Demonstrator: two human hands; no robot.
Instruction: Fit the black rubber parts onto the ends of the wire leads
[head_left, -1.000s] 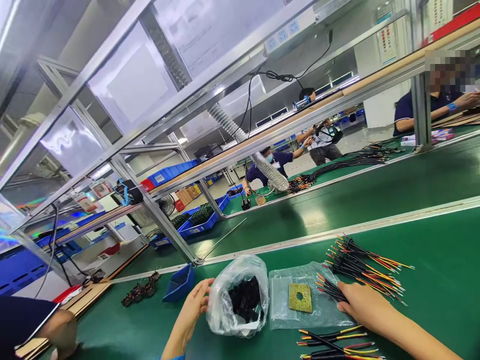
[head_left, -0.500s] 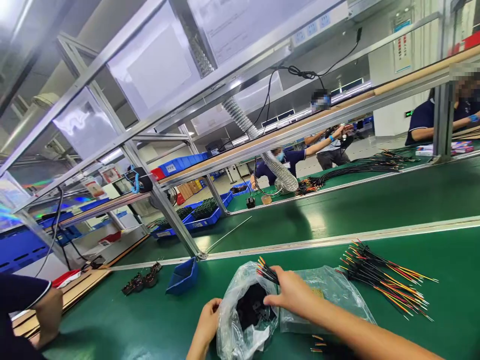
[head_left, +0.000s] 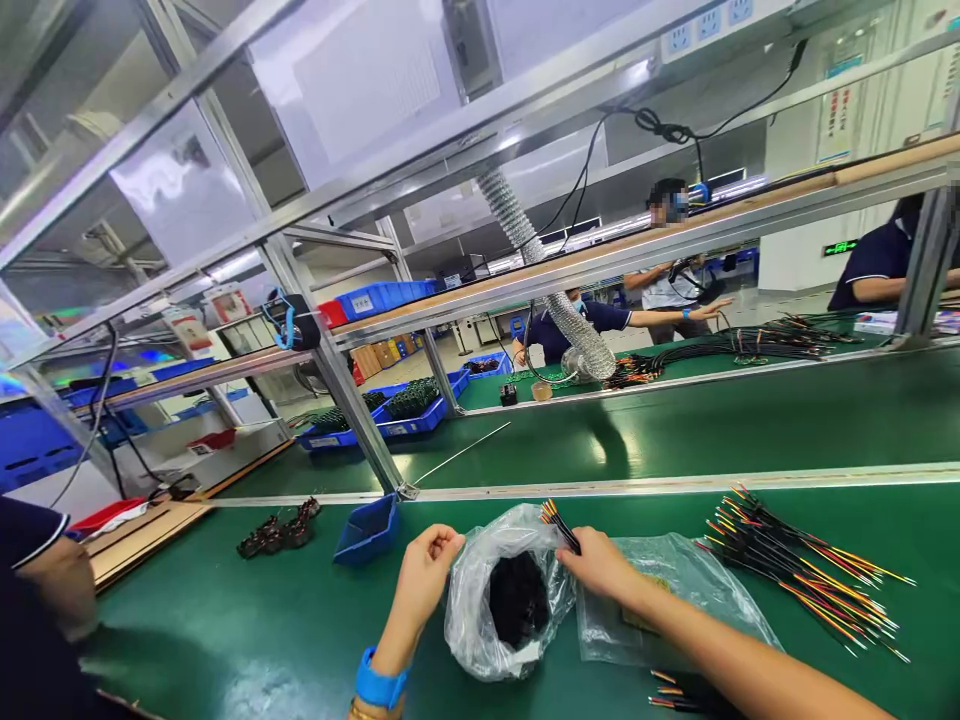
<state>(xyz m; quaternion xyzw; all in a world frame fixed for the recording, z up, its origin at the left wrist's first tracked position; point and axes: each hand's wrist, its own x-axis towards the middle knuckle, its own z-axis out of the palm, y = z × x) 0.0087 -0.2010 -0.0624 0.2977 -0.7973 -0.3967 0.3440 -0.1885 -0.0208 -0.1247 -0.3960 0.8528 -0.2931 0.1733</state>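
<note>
A clear plastic bag [head_left: 469, 625] stands on the green bench, its mouth wide and small black parts [head_left: 519, 598] inside. My left hand [head_left: 424, 575], with a blue wristband, has its fingertips pinched together at the upper left of the bag's rim. A short bundle of black cables [head_left: 562, 526] with orange and yellow wire ends is gripped in my right hand [head_left: 596, 562], at the bag's right rim. Beneath the right forearm lies a flat clear bag [head_left: 694, 570] with something yellowish in it. Farther right is a fanned pile of black cables [head_left: 802, 570] with red, yellow and white wire ends.
A blue bin [head_left: 366, 530] and a cluster of dark coiled parts [head_left: 281, 528] lie to the left. More cable ends [head_left: 667, 690] show near the front edge. A co-worker's arm [head_left: 56, 585] is at far left. A metal frame post [head_left: 352, 400] rises behind the bin.
My left hand has moved up along the bag's side to its rim. The right hand has drawn back from over the bag's mouth to its right edge, keeping the cables.
</note>
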